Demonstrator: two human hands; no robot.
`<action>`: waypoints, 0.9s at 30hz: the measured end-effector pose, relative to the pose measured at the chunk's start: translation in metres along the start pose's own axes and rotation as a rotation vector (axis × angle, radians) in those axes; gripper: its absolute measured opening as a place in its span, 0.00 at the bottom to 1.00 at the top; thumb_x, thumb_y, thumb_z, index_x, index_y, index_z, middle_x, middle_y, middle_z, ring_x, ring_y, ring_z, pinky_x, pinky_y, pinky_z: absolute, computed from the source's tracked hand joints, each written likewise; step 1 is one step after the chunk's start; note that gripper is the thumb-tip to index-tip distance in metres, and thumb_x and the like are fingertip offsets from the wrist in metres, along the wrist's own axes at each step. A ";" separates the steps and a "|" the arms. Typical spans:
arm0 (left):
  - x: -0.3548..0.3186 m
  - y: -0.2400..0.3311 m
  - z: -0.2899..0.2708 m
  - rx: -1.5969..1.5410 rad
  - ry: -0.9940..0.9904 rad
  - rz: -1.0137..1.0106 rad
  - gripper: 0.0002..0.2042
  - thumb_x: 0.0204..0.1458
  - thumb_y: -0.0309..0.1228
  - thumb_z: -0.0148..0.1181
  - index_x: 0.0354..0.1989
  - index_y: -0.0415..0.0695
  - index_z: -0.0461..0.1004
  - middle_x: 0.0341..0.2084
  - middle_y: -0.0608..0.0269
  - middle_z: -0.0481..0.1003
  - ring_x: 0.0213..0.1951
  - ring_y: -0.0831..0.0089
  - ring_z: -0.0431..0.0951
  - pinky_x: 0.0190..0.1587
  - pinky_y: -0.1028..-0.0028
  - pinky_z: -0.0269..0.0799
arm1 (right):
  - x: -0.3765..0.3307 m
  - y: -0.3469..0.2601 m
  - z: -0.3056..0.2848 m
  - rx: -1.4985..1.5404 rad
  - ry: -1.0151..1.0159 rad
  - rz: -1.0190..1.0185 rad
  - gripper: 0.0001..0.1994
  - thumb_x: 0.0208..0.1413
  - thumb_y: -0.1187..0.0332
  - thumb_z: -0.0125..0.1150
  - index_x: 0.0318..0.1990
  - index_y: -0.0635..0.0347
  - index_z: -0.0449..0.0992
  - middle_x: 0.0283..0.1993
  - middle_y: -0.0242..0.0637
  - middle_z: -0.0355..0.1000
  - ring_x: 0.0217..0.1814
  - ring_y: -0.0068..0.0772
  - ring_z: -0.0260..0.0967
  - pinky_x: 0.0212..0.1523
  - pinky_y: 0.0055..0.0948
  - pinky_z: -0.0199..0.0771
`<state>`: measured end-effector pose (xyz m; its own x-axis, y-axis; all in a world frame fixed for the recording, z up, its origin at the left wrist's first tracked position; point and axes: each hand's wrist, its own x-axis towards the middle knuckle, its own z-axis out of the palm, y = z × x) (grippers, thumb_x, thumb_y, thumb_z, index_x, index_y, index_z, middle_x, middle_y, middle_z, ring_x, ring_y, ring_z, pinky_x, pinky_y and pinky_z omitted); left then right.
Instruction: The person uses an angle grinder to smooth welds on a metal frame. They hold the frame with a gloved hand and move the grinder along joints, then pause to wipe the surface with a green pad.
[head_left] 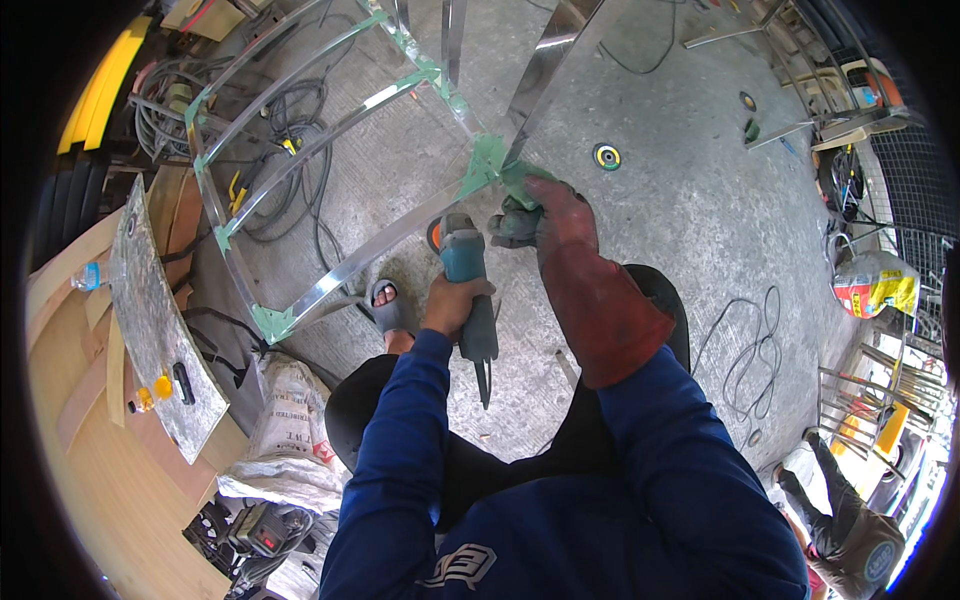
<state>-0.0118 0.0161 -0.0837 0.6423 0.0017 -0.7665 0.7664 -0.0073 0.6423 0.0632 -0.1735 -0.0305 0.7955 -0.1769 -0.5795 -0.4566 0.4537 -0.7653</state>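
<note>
Head view, centre of frame. Left hand (452,300): bare, fingers closed round the body of a blue-grey angle grinder (470,290), whose disc end points up toward the frame corner. Right hand (535,215): in a long red gauntlet glove (590,290) with dark green fingertips, fingers closed on the green-taped corner joint of a polished steel tube frame (330,130); the grip itself is partly hidden, so how tightly it holds is unclear. The frame runs from centre to upper left, over grey concrete floor (680,220). Sandalled foot (385,300) just left of the grinder. Coiled cables (170,110) upper left. Small round disc (606,156) on floor, upper centre-right. White sack (290,420) lower left.
</note>
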 end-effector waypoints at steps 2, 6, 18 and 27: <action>0.002 -0.002 -0.001 0.046 0.008 0.027 0.22 0.41 0.31 0.76 0.44 0.33 0.78 0.33 0.56 0.80 0.30 0.65 0.82 0.34 0.64 0.79 | 0.001 0.000 0.001 0.002 -0.015 0.000 0.20 0.60 0.56 0.69 0.52 0.62 0.86 0.48 0.40 0.81 0.47 0.32 0.78 0.51 0.31 0.79; 0.005 -0.004 -0.001 0.024 -0.001 0.029 0.22 0.41 0.31 0.76 0.44 0.33 0.78 0.33 0.56 0.80 0.30 0.65 0.82 0.34 0.63 0.79 | -0.009 -0.008 0.007 0.039 0.051 -0.100 0.21 0.58 0.57 0.71 0.51 0.65 0.85 0.49 0.42 0.81 0.47 0.32 0.78 0.50 0.32 0.79; -0.001 0.000 0.003 0.054 -0.003 0.014 0.20 0.44 0.29 0.74 0.45 0.35 0.77 0.33 0.56 0.80 0.31 0.65 0.81 0.34 0.63 0.80 | -0.034 -0.032 0.018 0.091 0.047 -0.131 0.20 0.56 0.59 0.72 0.50 0.64 0.85 0.45 0.42 0.81 0.38 0.35 0.80 0.40 0.33 0.82; -0.001 -0.002 0.004 0.037 -0.020 0.020 0.24 0.41 0.30 0.76 0.46 0.33 0.76 0.32 0.54 0.80 0.28 0.64 0.82 0.30 0.62 0.80 | -0.035 -0.031 0.019 0.139 0.079 -0.271 0.23 0.53 0.57 0.76 0.50 0.66 0.84 0.46 0.41 0.81 0.44 0.34 0.79 0.45 0.36 0.82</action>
<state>-0.0140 0.0119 -0.0841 0.6566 -0.0185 -0.7540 0.7528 -0.0440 0.6567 0.0566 -0.1648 0.0188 0.8448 -0.3728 -0.3838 -0.1687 0.4952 -0.8522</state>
